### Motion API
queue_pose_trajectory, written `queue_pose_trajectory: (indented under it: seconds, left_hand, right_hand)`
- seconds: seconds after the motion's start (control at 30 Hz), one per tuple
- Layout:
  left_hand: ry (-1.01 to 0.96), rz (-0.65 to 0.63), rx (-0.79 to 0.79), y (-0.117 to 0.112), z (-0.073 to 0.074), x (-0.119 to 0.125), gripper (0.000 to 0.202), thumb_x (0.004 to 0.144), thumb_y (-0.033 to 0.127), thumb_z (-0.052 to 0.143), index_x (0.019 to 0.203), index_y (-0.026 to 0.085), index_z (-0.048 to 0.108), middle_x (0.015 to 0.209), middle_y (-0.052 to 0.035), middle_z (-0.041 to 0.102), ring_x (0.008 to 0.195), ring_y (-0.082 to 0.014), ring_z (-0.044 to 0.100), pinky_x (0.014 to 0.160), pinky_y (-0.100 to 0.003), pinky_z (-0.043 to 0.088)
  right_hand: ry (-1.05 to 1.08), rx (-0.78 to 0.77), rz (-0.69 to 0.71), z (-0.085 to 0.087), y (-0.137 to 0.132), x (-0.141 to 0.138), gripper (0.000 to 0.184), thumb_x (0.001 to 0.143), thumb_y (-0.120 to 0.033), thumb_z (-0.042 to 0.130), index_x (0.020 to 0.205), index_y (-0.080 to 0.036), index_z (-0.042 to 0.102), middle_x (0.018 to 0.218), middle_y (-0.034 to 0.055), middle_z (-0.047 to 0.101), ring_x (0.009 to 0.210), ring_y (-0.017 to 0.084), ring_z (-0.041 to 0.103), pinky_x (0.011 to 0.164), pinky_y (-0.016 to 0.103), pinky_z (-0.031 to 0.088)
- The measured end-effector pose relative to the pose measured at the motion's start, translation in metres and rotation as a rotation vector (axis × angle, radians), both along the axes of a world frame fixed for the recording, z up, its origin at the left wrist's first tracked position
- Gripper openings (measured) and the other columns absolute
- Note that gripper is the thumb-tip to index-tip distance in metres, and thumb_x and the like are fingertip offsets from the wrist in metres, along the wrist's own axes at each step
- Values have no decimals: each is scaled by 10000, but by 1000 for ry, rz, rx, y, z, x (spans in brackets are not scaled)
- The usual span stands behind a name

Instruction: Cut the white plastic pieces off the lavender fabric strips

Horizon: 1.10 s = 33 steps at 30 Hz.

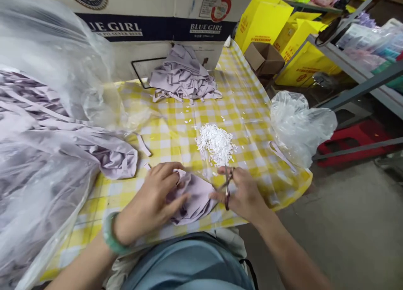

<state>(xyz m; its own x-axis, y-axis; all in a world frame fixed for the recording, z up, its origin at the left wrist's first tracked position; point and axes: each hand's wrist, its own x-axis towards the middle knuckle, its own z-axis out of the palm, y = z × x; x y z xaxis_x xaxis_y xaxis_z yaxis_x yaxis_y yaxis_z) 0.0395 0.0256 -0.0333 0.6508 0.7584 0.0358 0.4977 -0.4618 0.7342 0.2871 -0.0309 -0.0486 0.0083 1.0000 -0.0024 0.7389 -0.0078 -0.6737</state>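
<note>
The left hand (160, 193) lies on the cloth (197, 193), thumb spread over the near side and the other fingers curled into a fold at its far edge, gripping it. The right hand (244, 193) grasps the scissors (227, 201), whose blades point left toward the cloth's right corner; blur hides whether they touch it. The cloth, mauve and in several layers, lies on the table (170, 143) between the two hands. A green bangle (109, 233) circles the left wrist.

Just beyond the right hand, white bits (217, 141) are heaped, with some scattered farther out. A pile (189, 77) of the same mauve fabric lies well beyond both hands, in front of a carton (163, 27) printed "BLUE GIRL". Left of the left hand, a clear plastic sack (63, 50) spreads around more mauve fabric (116, 155), one end of which reaches near that hand; a loose strip (144, 145) lies just past its knuckles. Beyond and right of the right hand are another strip (283, 156) and a crumpled clear bag (300, 122) at the table's edge.

Farther off on that side stand yellow bags (262, 23), a small open box (267, 59) and a metal shelf (371, 82). Nearer than both hands, blue clothing (189, 264) shows on the person's lap.
</note>
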Motion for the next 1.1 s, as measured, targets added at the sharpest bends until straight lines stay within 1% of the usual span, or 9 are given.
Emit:
queue_pose_trajectory:
  seconds: [0.1, 0.2, 0.3, 0.47, 0.6, 0.8, 0.9, 1.0, 1.1]
  left_hand:
    - [200, 58, 122, -26, -13, -31, 326, 784, 244, 669, 1104, 210, 614, 1280, -149, 582, 1140, -341, 538, 957, -494, 463]
    - [96, 81, -2, -26, -18, -37, 283, 803, 92, 543, 1047, 213, 622, 1079, -101, 643, 936, -234, 624, 800, -338, 532]
    - [-103, 151, 23, 29, 6, -24, 167, 809, 92, 551, 914, 194, 632, 890, -48, 626, 804, -184, 616, 714, -279, 509]
    - [-331, 474, 338, 162, 77, 1, 268, 740, 87, 598, 992, 156, 657, 995, -82, 615, 1002, -252, 601, 918, -400, 489]
    - [-422, 566, 389, 193, 79, 21, 388, 820, 222, 626, 1199, 143, 597, 1330, -155, 506, 1326, -303, 443, 1138, -484, 338]
    - [-421, 417, 164, 158, 22, 58, 324, 942, 318, 508, 1160, 130, 658, 1020, -110, 737, 944, -231, 710, 854, -358, 578]
    - [-411, 457, 128, 138, 1, 67, 340, 990, 270, 396, 1116, 144, 685, 1034, -118, 752, 1001, -235, 713, 906, -368, 569]
    - [-365, 468, 151, 114, -4, 53, 325, 985, 280, 418, 1135, 162, 681, 1118, -126, 738, 1071, -237, 693, 958, -376, 550]
    - [-304, 485, 229, 99, 4, 4, 297, 907, 301, 567, 1164, 192, 667, 1318, -126, 641, 1265, -267, 569, 1109, -441, 430]
  right_hand:
    - [14, 37, 265, -10, -14, -28, 591, 675, -292, 812, 1220, -170, 617, 1174, 141, 693, 1134, 304, 611, 984, 417, 491]
    - [38, 42, 298, -18, -6, -62, 283, 669, -83, 680, 928, -194, 677, 941, 78, 721, 913, 245, 668, 831, 341, 538]
    - [152, 116, 216, -1, 51, -80, 208, 662, -67, 631, 812, -211, 639, 820, 24, 694, 768, 192, 657, 706, 280, 517]
    - [176, 307, -70, 76, 207, -65, 233, 733, -192, 684, 961, -202, 634, 911, 44, 721, 828, 198, 670, 742, 281, 497]
    - [139, 335, -136, 88, 274, -48, 202, 803, -251, 644, 981, -157, 627, 1020, 143, 714, 961, 249, 660, 820, 333, 480]
    - [191, 179, 70, 34, 214, -70, 121, 740, -158, 609, 843, -191, 663, 671, 11, 695, 610, 171, 638, 553, 243, 455]
    - [209, 159, 64, 17, 174, -81, 182, 782, -184, 554, 927, -175, 664, 568, -11, 622, 507, 162, 566, 498, 250, 412]
    - [209, 213, 31, 6, 153, -85, 159, 836, -236, 513, 931, -190, 632, 737, 48, 672, 685, 198, 601, 636, 298, 466]
    - [197, 256, 23, 0, 150, -88, 124, 800, -328, 620, 832, -219, 572, 843, 74, 663, 855, 239, 583, 797, 366, 475]
